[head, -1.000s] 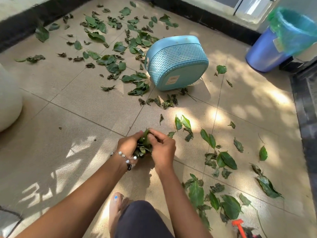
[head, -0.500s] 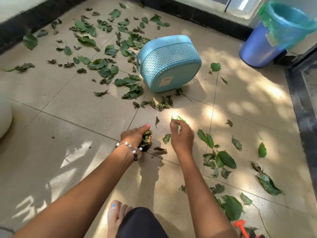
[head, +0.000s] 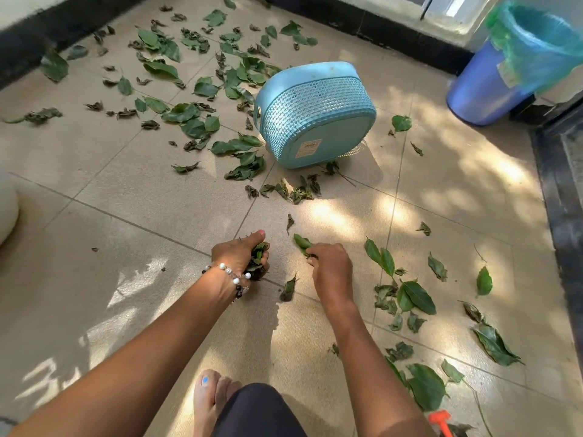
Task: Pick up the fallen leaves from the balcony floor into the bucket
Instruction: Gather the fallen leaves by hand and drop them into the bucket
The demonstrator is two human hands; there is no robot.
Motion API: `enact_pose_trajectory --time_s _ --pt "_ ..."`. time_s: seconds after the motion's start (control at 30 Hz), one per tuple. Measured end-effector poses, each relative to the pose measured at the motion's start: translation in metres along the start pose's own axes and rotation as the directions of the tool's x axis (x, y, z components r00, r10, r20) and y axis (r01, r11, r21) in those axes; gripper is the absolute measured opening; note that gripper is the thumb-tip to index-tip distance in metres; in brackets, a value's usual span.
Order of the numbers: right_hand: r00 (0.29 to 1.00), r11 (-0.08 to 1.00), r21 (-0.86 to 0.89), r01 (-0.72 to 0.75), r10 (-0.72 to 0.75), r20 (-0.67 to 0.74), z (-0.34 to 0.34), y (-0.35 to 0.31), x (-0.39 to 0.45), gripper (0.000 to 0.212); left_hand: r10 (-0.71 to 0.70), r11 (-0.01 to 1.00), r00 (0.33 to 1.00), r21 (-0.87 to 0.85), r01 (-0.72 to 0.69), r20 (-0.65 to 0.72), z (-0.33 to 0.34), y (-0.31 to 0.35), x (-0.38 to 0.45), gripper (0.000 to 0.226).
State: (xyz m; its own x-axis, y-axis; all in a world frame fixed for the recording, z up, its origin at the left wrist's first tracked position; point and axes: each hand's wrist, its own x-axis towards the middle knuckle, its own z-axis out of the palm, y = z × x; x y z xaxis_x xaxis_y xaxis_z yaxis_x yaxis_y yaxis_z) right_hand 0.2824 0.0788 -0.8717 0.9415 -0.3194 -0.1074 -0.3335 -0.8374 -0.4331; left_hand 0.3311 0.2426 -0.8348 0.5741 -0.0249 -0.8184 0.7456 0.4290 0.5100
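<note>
Green leaves lie scattered over most of the beige tiled balcony floor (head: 132,190), and in this one head view we look down on both hands working close in front of us. Our left hand (head: 241,255), with a beaded bracelet (head: 232,277) at the wrist, grips a tight bunch of leaves (head: 259,261), fingers curled round it just above the tile. Our right hand (head: 329,268) pinches a single green leaf (head: 301,241) low at the floor, fingers bent round its stem end.

The blue bucket (head: 492,86), lined with a green bag (head: 542,42), stands at the far right corner, well apart from both hands. Between us and the far wall a light blue basket (head: 315,115) lies tipped on its side, with a thick spread of leaves (head: 195,89) behind and to the left of it. Another loose cluster (head: 407,294) lies just right of our right hand, and more sit near our knee, beside an orange tool (head: 441,419).

We judge the job to be at an early stage. The tiles straight ahead of our hands are mostly cleared, but the bulk of the leaves is still on the floor, and what we hold has yet to reach the bucket; we cannot see whether anything is inside it.
</note>
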Motion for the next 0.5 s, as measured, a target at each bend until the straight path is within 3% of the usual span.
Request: enact_pose_trajectory --time_s 0.13,0.23,0.27,0.33,0.4,0.5 --pt "0.998 0.924 0.381 -0.033 0.049 -0.034 -0.020 -0.021 0.013 0.020 0.002 0.999 1.000 -0.037 -0.002 0.003 -0.006 0.003 0.002 0.019" --pt "0.998 0.859 0.509 -0.059 0.049 0.033 -0.026 -0.036 0.030 0.037 0.010 0.998 1.000 -0.054 -0.010 -0.002 -0.009 0.006 0.002 0.020" --pt "0.997 0.885 0.465 -0.033 0.000 0.071 -0.024 -0.040 0.037 0.049 0.013 0.998 1.000 -0.060 -0.013 -0.002 -0.011 0.008 0.003 0.020" --pt "0.980 0.976 0.204 0.080 -0.115 0.164 -0.019 -0.049 0.049 0.067 0.019 0.998 1.000 -0.065 -0.019 -0.002 -0.014 0.011 0.004 0.019" --pt "0.956 0.984 -0.078 0.158 -0.133 0.260 -0.014 -0.055 0.054 0.070 0.031 0.998 0.999 -0.059 -0.031 -0.010 -0.017 0.014 0.006 0.019" --pt "0.928 0.950 -0.227 0.215 -0.126 0.351 -0.003 -0.056 0.052 0.065 0.056 0.997 0.998 -0.042 -0.057 -0.027 -0.022 0.018 0.009 0.020"
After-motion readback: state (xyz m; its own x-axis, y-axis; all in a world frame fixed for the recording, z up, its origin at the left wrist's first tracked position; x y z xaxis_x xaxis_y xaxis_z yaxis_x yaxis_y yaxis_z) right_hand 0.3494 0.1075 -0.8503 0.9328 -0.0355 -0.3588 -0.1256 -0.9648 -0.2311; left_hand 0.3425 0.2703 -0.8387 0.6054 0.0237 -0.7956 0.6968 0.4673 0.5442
